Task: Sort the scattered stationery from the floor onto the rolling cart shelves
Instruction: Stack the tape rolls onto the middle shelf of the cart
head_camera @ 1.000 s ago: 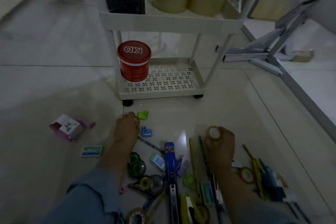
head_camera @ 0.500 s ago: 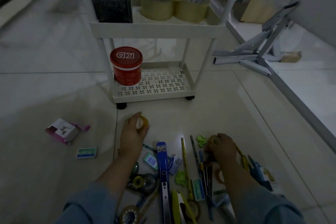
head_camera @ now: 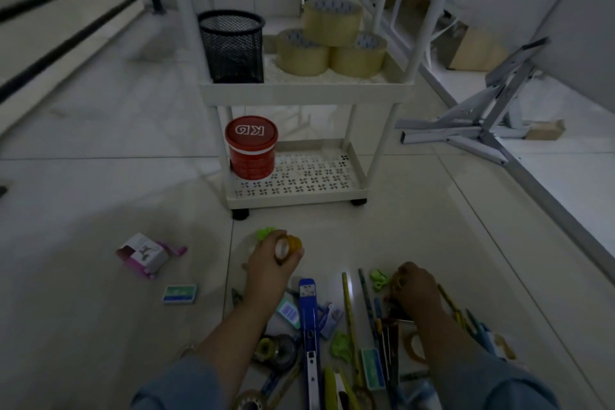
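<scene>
The white rolling cart stands ahead of me. Its middle shelf holds a black mesh pen cup and three brown packing tape rolls; a red tub sits on the perforated bottom shelf. My left hand is lifted just in front of the cart, shut on a small amber tape roll. My right hand rests low on the stationery pile, fingers curled over a small tape roll. Pencils, a blue stapler and green clips lie between my arms.
To the left on the tiles lie a pink-and-white box and a small eraser. A green clip lies behind my left hand. A folded metal frame lies at the right, a black railing at the far left.
My left hand picked a small tape roll off the floor and raised it. My right hand sank with its roll onto the pile. The view tilted up, showing more of the cart.
</scene>
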Action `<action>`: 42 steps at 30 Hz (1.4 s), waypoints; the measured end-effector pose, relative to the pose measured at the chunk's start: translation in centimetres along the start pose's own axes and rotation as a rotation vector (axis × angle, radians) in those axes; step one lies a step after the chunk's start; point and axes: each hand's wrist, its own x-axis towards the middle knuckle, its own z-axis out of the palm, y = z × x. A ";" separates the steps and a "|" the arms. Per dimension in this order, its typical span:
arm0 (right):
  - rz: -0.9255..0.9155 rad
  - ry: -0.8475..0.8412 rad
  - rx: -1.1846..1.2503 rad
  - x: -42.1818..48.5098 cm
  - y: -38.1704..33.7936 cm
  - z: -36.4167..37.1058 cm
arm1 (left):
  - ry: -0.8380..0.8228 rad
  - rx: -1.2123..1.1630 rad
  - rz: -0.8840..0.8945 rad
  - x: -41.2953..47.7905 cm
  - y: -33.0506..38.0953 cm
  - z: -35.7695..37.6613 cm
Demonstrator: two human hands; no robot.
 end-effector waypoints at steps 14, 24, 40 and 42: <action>-0.580 -0.501 0.699 -4.4 -15.4 -6.5 | -0.326 -0.917 -0.403 0.4 3.3 -3.1; -0.660 -0.495 0.620 -5.2 -16.1 -5.7 | -0.367 -0.971 -0.424 -0.4 3.9 -3.7; -0.736 -0.400 0.274 -5.4 -19.7 -8.4 | -0.481 -0.601 -0.447 0.4 7.5 -4.5; -0.751 -0.384 0.221 -5.3 -21.0 -10.1 | -0.515 -0.612 -0.423 1.0 9.1 -5.2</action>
